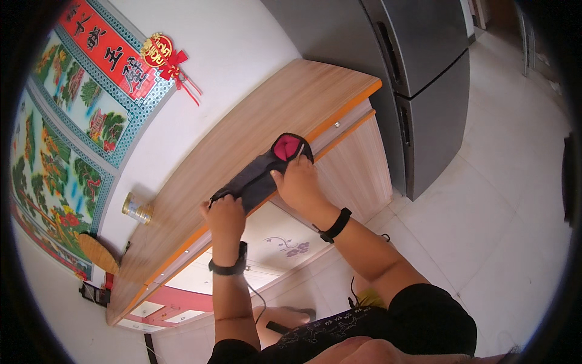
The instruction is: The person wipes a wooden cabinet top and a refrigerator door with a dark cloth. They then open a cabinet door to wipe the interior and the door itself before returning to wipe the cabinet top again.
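Note:
A long, dark grey fabric item [254, 175] lies along the front edge of the wood-grain cabinet top [273, 107]. Bright pink lining or cloth [287, 147] shows in the opening at its right end; what kind of article it is, I cannot tell. The fingers of my left hand [226, 220] grip its left end. At the other end, my right hand [301, 183] holds the edge beside the pink part, thumb apart from the fingers. Both hands partly cover the fabric. Each wrist wears a black band.
A grey refrigerator [436, 123] stands at the cabinet's right end. Near the wall are a tin can [137, 208] and a round wooden board [98, 253]. Drawers with small knobs [337, 124] line the cabinet front. Pale floor tiles [491, 218] extend right.

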A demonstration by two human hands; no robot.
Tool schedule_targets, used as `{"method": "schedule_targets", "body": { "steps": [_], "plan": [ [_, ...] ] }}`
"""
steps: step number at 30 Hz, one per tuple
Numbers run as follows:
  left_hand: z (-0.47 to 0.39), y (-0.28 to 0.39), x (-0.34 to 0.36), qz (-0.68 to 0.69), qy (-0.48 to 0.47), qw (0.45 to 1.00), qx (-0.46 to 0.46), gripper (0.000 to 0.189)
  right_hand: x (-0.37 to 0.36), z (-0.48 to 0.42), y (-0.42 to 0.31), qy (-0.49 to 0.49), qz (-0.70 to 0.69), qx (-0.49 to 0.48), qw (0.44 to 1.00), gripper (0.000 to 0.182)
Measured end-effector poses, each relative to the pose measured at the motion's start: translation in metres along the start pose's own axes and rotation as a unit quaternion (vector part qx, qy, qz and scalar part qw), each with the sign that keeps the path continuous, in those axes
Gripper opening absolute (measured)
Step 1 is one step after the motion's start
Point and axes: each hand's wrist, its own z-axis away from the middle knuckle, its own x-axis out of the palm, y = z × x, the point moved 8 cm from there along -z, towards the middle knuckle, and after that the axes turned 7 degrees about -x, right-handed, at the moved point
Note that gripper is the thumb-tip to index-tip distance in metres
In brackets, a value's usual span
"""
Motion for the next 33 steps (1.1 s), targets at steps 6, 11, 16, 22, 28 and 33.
{"method": "schedule_targets", "body": {
  "steps": [6,11,16,22,28,33],
  "plan": [
    [-0.025,0.057,0.015,0.1,0.003,0.994,0.048,0.024,-0.032,-0.033,0.054,0.083,0.023,0.086,0.993,0.091],
    [-0.05,0.129,0.009,0.14,0.037,0.985,0.09,0.015,-0.068,-0.071,0.095,0.12,0.414,-0.203,0.879,0.022],
    [-0.064,0.163,0.0,0.153,0.03,0.984,0.084,0.022,-0.105,-0.121,0.223,0.037,0.206,0.132,0.969,0.08],
    [-0.048,0.11,0.014,0.185,0.051,0.98,0.061,0.022,-0.092,-0.093,0.079,0.002,0.251,-0.101,0.963,0.066],
    [-0.002,-0.012,0.034,0.23,0.091,0.968,0.034,0.016,-0.03,-0.059,-0.011,-0.098,0.058,-0.175,0.978,0.064],
    [0.045,-0.135,0.061,0.255,0.096,0.961,-0.05,0.014,0.047,-0.011,-0.134,-0.199,0.046,-0.344,0.917,0.057]
  ]
}}
